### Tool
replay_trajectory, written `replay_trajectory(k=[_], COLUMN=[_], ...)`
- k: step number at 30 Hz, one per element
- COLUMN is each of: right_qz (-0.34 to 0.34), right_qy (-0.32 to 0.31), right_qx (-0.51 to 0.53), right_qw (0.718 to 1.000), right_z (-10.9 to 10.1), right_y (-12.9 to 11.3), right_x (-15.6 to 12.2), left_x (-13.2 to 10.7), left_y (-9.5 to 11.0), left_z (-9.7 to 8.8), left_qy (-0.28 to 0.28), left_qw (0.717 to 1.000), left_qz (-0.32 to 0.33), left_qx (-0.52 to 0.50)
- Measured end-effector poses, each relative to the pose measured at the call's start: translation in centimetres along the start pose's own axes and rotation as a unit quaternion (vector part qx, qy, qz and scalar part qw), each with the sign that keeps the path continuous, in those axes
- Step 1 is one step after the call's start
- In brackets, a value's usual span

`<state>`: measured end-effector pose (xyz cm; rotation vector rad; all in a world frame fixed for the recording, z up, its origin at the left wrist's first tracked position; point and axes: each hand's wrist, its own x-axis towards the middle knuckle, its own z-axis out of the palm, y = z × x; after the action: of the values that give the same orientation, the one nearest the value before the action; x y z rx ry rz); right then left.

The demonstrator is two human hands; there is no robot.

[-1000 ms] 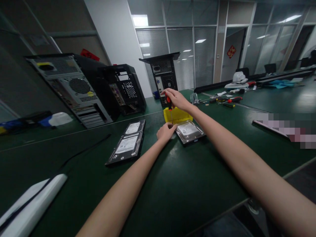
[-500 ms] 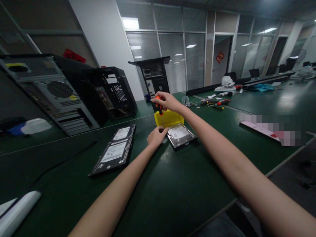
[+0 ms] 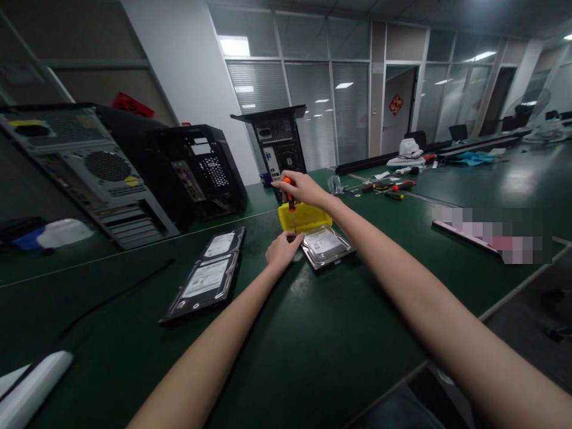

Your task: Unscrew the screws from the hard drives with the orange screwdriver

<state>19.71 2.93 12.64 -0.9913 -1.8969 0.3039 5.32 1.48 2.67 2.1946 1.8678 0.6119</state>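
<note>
My right hand (image 3: 300, 187) grips the orange-and-black handle of a screwdriver (image 3: 290, 204) held upright, its tip down at the near-left corner of a silver hard drive (image 3: 327, 245) lying flat on the green table (image 3: 339, 333). My left hand (image 3: 282, 249) is curled at that same corner, its fingers pinched round the screwdriver's shaft and touching the drive's edge. A small yellow tray (image 3: 304, 215) stands just behind the drive.
Two more hard drives (image 3: 206, 275) lie side by side to the left. Three computer cases (image 3: 102, 173) stand along the back. Several screwdrivers (image 3: 388, 188) lie farther right. A white object (image 3: 31, 387) sits at the near-left edge. A black cable (image 3: 107, 298) crosses the table.
The view has swung slightly right, so everything sits further left in frame. Both hands stay at the drive's corner with the screwdriver upright.
</note>
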Motion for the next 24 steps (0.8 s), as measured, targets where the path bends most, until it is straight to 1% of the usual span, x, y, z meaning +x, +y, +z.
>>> replay_trajectory(k=[5, 9, 14, 17, 20, 22, 24], right_qz=[-0.007, 0.017, 0.04, 0.032, 0.004, -0.014, -0.02], right_qy=[-0.001, -0.018, -0.026, -0.018, -0.023, -0.015, 0.01], right_qx=[0.028, 0.042, 0.056, 0.047, 0.036, 0.001, -0.056], right_qw=[1.0, 0.999, 0.997, 0.998, 0.999, 1.0, 0.998], right_z=[0.5, 1.0, 1.2, 1.2, 1.3, 1.3, 1.3], right_y=[0.0, -0.2, -0.5, -0.6, -0.7, -1.0, -1.2], right_x=[0.0, -0.1, 0.0, -0.2, -0.4, -0.4, -0.5], left_x=[-0.1, -0.3, -0.4, -0.3, -0.4, -0.4, -0.5], left_y=[0.0, 0.1, 0.0, -0.1, -0.2, -0.2, -0.2], left_z=[0.0, 0.1, 0.1, 0.2, 0.2, 0.2, 0.1], left_qy=[0.0, 0.002, 0.0, 0.003, 0.004, 0.003, 0.005], left_qw=[1.0, 1.0, 1.0, 1.0, 1.0, 1.0, 1.0], left_qz=[0.006, -0.001, -0.002, 0.0, 0.0, 0.003, 0.005], left_qx=[-0.002, -0.001, -0.006, -0.005, -0.004, -0.003, -0.005])
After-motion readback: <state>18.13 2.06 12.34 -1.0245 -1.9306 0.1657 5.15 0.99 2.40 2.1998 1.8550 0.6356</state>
